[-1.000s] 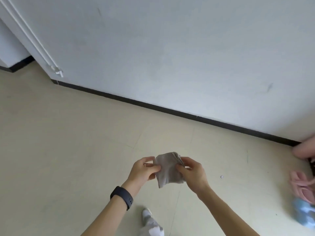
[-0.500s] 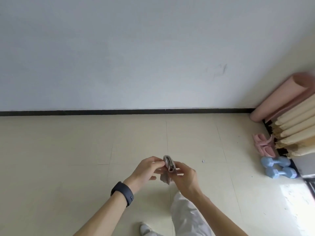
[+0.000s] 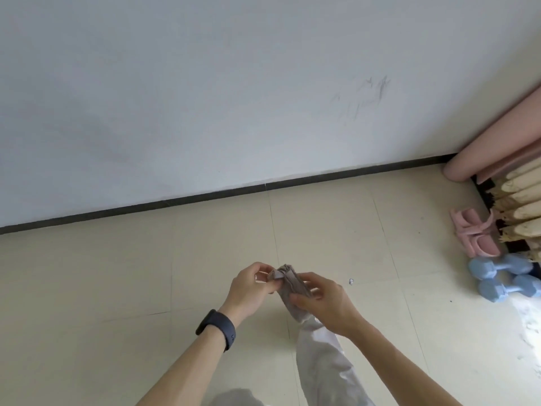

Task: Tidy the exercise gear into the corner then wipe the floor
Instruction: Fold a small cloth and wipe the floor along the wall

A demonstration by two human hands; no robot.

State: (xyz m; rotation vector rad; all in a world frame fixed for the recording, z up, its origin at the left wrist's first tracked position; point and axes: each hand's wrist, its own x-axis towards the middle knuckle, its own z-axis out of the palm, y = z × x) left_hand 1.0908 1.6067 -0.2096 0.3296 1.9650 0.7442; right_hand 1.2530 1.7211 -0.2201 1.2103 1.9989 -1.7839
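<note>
A folded grey-brown cloth (image 3: 291,284) is held in front of me above the floor. My left hand (image 3: 251,288) pinches its upper left corner, and my right hand (image 3: 325,303) grips its right side and lower part. In the right corner lie two light blue dumbbells (image 3: 506,276), a pair of pink foot pieces (image 3: 474,235) and a rolled pink mat (image 3: 491,145) leaning against the wall.
The beige tiled floor (image 3: 146,273) meets a white wall (image 3: 205,83) with a black baseboard (image 3: 205,197). Pale wooden slats (image 3: 524,206) stand at the right edge. A small speck (image 3: 351,281) lies on the floor. My trouser leg (image 3: 325,361) shows below the hands.
The view has swung right, bringing the corner gear into sight. The cloth has been folded from a wide flat piece into a narrower bundle between both hands.
</note>
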